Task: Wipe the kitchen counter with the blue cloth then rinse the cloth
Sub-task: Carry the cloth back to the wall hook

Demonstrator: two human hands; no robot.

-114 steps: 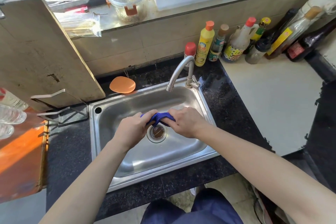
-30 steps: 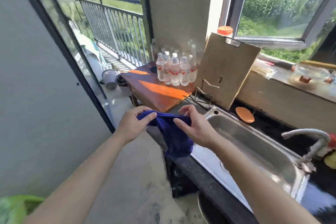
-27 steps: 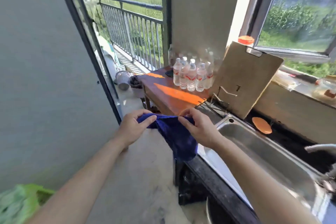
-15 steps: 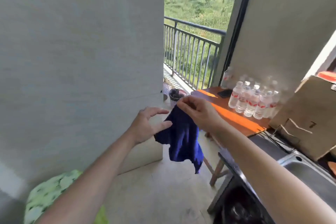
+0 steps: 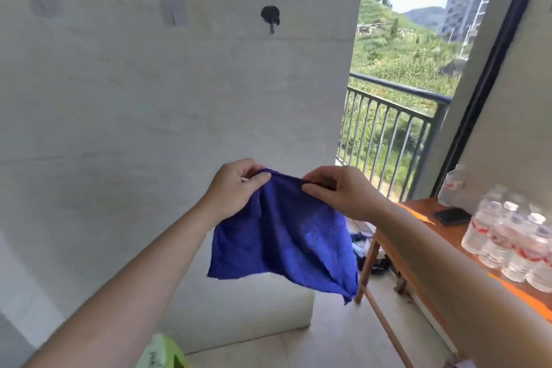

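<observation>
Turned off the sink; sink and counter are out of frame now, view faces a pale wall (image 5: 134,104)

- Low left: something green (image 5: 162,352) at the bottom edge, can't identify it
- Left grip (image 5: 236,188): half a second ago it was spread and off the fabric. Now thumb and fingers pinch the top left edge of the blue cloth (image 5: 283,236)
- Dark hook (image 5: 270,16) on the wall, above the hands and well apart from them, nothing on it
- Cloth: seconds ago a twisted wad squeezed by both grips over the drain, then dangling from the right grip alone. Now held in the air between the two grips, top edge stretched, body hanging open, lower right corner drooping lowest. It touches neither wall nor floor
- Right grip (image 5: 337,191): pinching the top right edge, as it was half a second ago
- Right of that: balcony railing (image 5: 394,116), then the wooden bench (image 5: 418,212) with a dark phone (image 5: 452,216) near its far edge and water bottles (image 5: 513,245) grouped nearer me

My reading: wiping and rinsing look finished, since the cloth has been wrung and carried away from the tap. Spreading it below the hook suggests hanging it up is next. I can't see a loop on the cloth, so an edge may have to go over the hook
</observation>
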